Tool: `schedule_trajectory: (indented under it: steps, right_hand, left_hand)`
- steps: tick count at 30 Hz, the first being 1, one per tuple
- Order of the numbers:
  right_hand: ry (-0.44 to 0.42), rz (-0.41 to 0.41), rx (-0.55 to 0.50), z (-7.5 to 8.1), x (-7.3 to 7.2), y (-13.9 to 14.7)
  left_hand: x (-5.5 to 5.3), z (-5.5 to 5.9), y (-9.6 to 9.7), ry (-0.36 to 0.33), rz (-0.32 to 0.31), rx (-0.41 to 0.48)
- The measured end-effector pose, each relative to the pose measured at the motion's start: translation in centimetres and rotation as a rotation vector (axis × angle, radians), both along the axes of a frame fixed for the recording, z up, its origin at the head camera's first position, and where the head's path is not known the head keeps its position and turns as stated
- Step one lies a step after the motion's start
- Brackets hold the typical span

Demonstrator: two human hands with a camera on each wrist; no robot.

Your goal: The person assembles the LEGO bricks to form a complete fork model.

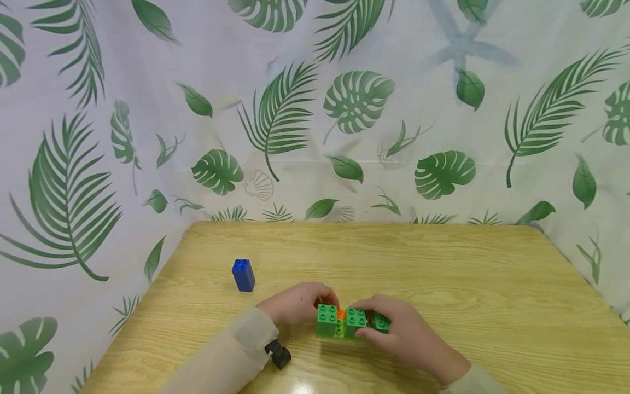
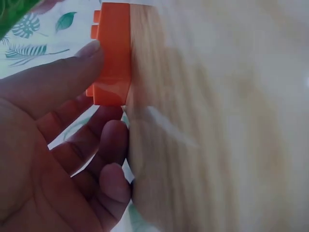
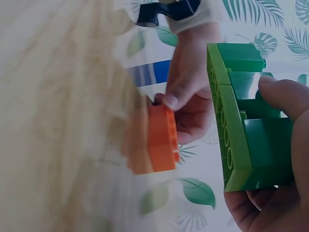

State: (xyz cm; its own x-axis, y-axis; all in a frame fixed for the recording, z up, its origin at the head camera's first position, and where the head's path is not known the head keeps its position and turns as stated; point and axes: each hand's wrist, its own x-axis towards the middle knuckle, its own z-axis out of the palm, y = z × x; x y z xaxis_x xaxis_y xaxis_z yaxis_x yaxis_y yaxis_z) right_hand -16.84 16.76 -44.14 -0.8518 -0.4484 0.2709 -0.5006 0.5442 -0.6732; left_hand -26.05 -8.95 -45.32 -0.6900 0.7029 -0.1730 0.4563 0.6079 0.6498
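Note:
In the head view my left hand (image 1: 302, 303) is just behind the green block assembly, pinching an orange toy brick (image 2: 115, 53) by its end. That brick sits on the tabletop with its studs upward, as the right wrist view shows the orange brick (image 3: 161, 137) too. My right hand (image 1: 406, 331) grips the green assembly (image 1: 327, 323), several dark green blocks (image 3: 268, 152) on a light green base (image 3: 234, 140). The assembly is held above the table, apart from the orange brick. Part of its right end is hidden by my right fingers.
A tall blue block (image 1: 243, 276) stands on the wooden table (image 1: 443, 262) to the left, beyond my left forearm. A black device (image 1: 278, 354) is on my left wrist. A leaf-print cloth (image 1: 305, 109) hangs behind the table and at its sides.

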Motion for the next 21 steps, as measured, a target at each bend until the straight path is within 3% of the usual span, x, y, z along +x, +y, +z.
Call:
schedule_trajectory:
  steps: [4, 9, 12, 15, 19, 21]
  right_hand:
    - [-0.019, 0.011, -0.018, 0.3, 0.0, 0.1]
    - [-0.029, 0.021, -0.012, 0.5, 0.0, 0.1]
    - [-0.021, 0.029, -0.008, 0.6, 0.0, 0.1]
    - [-0.020, 0.040, -0.015, 0.7, 0.0, 0.0]
    - [-0.018, 0.054, -0.018, 0.8, 0.1, 0.0]
    - [-0.014, 0.054, -0.013, 0.7, 0.1, -0.1]
  left_hand:
    - [1.1, -0.1, -0.1, 0.013, -0.002, -0.007]
    - [2.5, -0.3, -0.3, -0.054, 0.010, 0.074]
    - [3.2, -0.3, -0.5, -0.057, 0.007, 0.113]
    - [3.7, -0.4, -0.9, -0.117, 0.019, 0.161]
    - [3.9, -0.3, -1.8, -0.182, 0.051, 0.205]
    - [3.8, 0.0, -2.2, -0.172, 0.084, 0.207]
